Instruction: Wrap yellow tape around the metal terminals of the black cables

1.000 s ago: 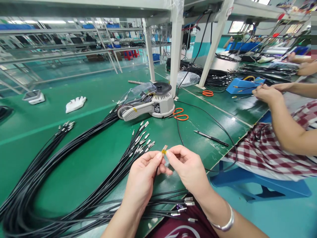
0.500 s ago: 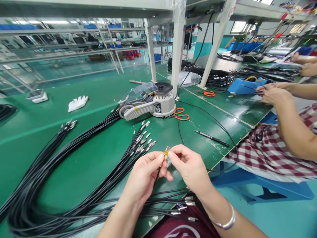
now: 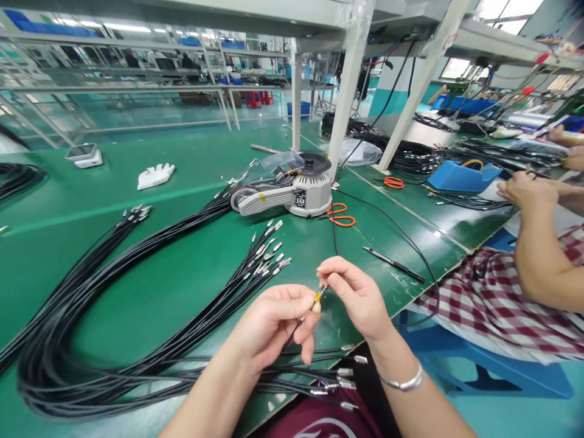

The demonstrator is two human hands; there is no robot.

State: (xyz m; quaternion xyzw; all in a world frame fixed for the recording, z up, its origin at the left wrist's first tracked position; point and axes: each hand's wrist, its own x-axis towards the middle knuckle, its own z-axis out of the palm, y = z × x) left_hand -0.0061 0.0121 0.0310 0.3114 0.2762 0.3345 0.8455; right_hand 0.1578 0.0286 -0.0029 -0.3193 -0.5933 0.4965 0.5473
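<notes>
My left hand [image 3: 274, 316] pinches a black cable [image 3: 295, 331] close to its end, thumb against forefinger. Yellow tape [image 3: 318, 297] wraps the cable end just past my left fingertips, behind a small metal connector [image 3: 323, 288]. The fingers of my right hand [image 3: 358, 298] close on that connector from the upper right and partly cover it. Below my wrists runs a bundle of black cables [image 3: 182, 384] with bare metal connectors. Its other ends fan out at the upper left of my hands, as a group of metal plugs [image 3: 269, 252].
A grey tape dispenser [image 3: 310, 188] stands behind my hands, orange-handled scissors [image 3: 341, 216] against it. A black craft knife [image 3: 393, 264] lies to the right. Farther off are a white glove [image 3: 156, 176] and a blue tape holder [image 3: 463, 176]. A co-worker's hands [image 3: 524, 188] are at the right.
My right fingers have moved up and over the connector, which has turned and now points up to the right. The co-worker's hands have moved right, away from the blue holder. The view has shifted slightly.
</notes>
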